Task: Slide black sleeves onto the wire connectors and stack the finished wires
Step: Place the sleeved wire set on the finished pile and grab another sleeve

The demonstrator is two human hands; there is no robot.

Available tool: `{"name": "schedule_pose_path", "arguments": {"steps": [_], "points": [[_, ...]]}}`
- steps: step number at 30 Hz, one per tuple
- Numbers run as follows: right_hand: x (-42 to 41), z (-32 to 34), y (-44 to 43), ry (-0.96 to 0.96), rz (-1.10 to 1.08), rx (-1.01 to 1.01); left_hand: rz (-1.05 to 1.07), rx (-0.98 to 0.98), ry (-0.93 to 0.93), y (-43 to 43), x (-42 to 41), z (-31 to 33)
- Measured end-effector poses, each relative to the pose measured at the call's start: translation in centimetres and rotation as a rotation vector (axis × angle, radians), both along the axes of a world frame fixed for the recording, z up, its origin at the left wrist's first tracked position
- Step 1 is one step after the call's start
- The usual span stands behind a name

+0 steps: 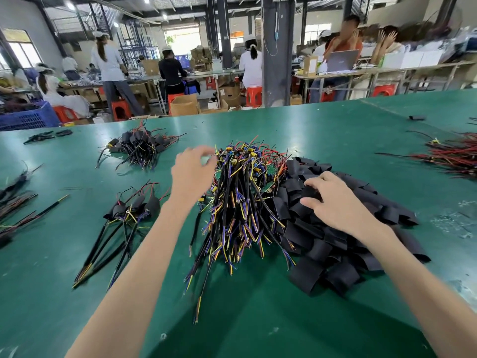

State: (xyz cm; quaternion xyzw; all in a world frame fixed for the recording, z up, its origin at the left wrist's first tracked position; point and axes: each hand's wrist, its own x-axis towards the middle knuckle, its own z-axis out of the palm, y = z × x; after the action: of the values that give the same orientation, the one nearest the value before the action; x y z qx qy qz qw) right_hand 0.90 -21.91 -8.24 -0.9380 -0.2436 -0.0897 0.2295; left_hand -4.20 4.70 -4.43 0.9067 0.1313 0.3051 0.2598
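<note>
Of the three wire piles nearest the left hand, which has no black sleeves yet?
The tall central heap of black wires, beside the left hand: its green boards show bare, while the near-left pile and far-left pile wear sleeves.

Heap of unsleeved wires (242, 202), connectors at far end, mid green counter (258, 319), pile of flat black sleeves (335, 244) touching its right, near stack of sleeved wires (134, 210) and far stack (142, 147) to left.

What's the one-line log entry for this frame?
left hand: reaching to unsleeved wire pile, nothing visibly held | right hand: on black sleeve pile, grip unclear | finished stack: at left
</note>
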Motion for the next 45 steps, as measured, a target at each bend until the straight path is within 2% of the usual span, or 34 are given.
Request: {"name": "schedule_pose_path", "arguments": {"steps": [2,4,6,8,10,14,19,21,23,26,31,35,37,39,42,45], "points": [[0.0,0.0,0.0,-0.011,0.011,0.004,-0.051,-0.03,0.002,-1.7,2.3,1.8],[0.0,-0.1,0.1,-0.02,0.026,0.006,-0.062,-0.033,0.102,-2.9,4.6,3.0],[0.0,-0.2,0.1,-0.043,0.041,0.005,-0.032,0.071,0.282,-3.5,6.6,3.6],[0.0,-0.3,0.0,-0.062,0.049,0.0,-0.004,0.176,0.379,-4.0,7.9,3.8],[-0.1,-0.5,0.1,-0.073,0.056,-0.009,0.002,0.234,0.382,-4.2,8.7,3.9],[-0.2,-0.5,0.3,-0.083,0.071,0.006,-0.016,0.212,0.305,-4.5,8.9,3.8],[-0.5,-0.4,0.4,-0.068,0.082,0.006,-0.02,0.202,0.331,-4.9,8.8,3.8],[-0.6,-0.4,0.5,-0.061,0.081,0.008,-0.063,0.061,0.261,-5.3,8.5,4.2],[-0.6,-0.4,0.5,-0.063,0.073,0.015,-0.135,-0.12,0.11,-5.9,8.1,5.0],[-0.6,-0.3,0.5,-0.07,0.059,0.022,-0.206,-0.185,-0.138,-6.8,7.3,6.2],[-0.7,-0.4,0.4,-0.096,0.022,0.038,-0.442,-0.49,-0.476,-9.0,4.9,7.9],[-0.6,-0.5,0.6,-0.086,0.03,0.08,-0.486,-0.668,-0.689,-9.3,2.9,10.8],[-0.5,-0.6,0.7,-0.094,0.028,0.106,-0.462,-0.614,-0.753,-8.8,2.1,12.5],[-0.6,-0.5,0.8,-0.109,0.019,0.151,-0.458,-0.509,-0.737,-7.6,1.2,13.8],[-0.8,-0.3,0.9,-0.145,0.009,0.236,-0.387,-0.123,-0.609,-4.9,-0.6,14.0],[-0.9,-0.1,1.0,-0.164,0.012,0.269,-0.31,0.225,-0.514,-2.6,-2.7,11.0]]}}
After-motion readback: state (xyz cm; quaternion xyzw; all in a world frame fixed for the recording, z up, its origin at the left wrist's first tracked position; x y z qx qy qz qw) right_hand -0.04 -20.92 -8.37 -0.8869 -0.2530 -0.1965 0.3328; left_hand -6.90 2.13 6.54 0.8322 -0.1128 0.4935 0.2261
